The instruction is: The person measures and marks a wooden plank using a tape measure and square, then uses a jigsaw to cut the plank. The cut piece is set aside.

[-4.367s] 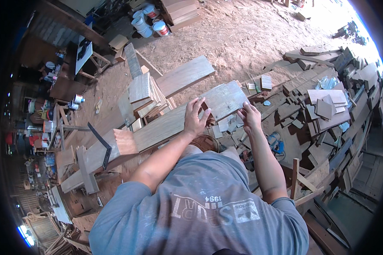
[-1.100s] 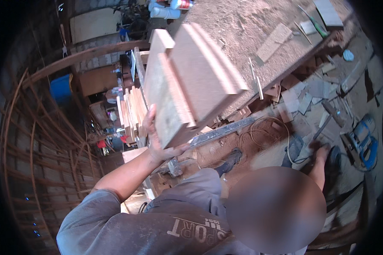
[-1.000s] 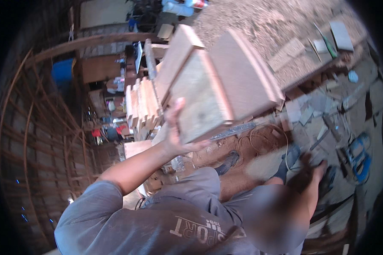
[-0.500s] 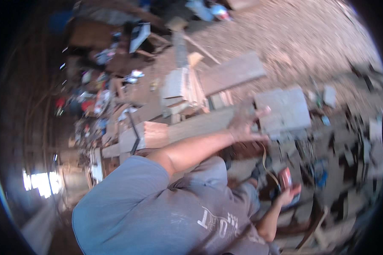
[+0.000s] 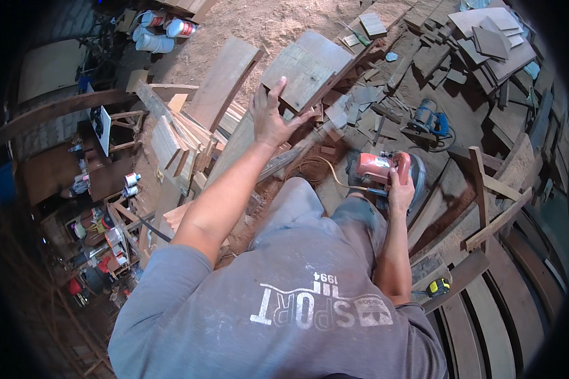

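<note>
My right hand [image 5: 399, 184] is wrapped round the handle of a red circular saw [image 5: 374, 165], held low beside my right leg. An orange cord [image 5: 325, 165] runs from the saw and loops on the floor. My left hand [image 5: 274, 119] is open, its fingers spread, at the near edge of a wide wooden board [image 5: 303, 71] on the bench. One fingertip overlaps the board's edge; I cannot tell how firmly it touches. Beneath that hand runs a long bench plank [image 5: 234, 146].
Thin wood strips [image 5: 174, 136] and a plank [image 5: 224, 79] lie left. Offcuts [image 5: 360, 101] and a blue power tool [image 5: 428, 119] sit on the floor ahead right. A tape measure [image 5: 437, 287] rests near my right elbow, beside long boards [image 5: 487, 316]. White buckets [image 5: 155, 41] stand far left.
The view has turned, swinging the bench and floor round, and the blur has gone. The saw stays in my right hand. My left hand remains spread beside the wide board.
</note>
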`<state>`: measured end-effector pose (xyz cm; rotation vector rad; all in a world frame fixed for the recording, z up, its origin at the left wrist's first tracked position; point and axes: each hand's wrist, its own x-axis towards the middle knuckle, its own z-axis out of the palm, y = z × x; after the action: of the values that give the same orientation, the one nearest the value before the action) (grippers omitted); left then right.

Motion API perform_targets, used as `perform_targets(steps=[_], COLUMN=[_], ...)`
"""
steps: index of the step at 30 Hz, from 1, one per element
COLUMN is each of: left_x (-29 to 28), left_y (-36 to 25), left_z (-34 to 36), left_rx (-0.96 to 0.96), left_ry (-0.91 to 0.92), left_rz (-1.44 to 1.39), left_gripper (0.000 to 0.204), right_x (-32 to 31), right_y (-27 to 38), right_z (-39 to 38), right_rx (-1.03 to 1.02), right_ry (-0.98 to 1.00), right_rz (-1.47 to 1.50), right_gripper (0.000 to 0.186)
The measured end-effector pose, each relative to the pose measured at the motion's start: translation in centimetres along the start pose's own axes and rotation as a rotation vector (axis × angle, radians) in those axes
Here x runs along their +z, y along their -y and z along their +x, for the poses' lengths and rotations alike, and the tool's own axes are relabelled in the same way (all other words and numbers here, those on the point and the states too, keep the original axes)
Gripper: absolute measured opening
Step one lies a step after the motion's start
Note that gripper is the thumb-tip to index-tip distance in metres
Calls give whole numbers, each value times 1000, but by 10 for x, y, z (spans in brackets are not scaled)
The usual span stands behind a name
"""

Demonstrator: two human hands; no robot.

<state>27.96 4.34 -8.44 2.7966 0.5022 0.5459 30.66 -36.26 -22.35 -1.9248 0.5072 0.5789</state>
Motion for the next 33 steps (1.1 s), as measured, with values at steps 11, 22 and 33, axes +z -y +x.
perform_targets(steps=[11,22,33], left_x=[1,16,31], left_y=[5,11,10], left_z=[1,-2,5], left_rx=[27,-205,-319], left_ry=[-50,-99,-144], left_rz=[-67,-243,-356], left_gripper=[113,46,31], right_x=[-32,-50,-72], right_y=[75,188,270], right_z=[-79,-113,-178], right_rx=[-149,-412,-511], right_ry=[141,290,432], right_rz=[9,25,-194], right_gripper=[40,35,39])
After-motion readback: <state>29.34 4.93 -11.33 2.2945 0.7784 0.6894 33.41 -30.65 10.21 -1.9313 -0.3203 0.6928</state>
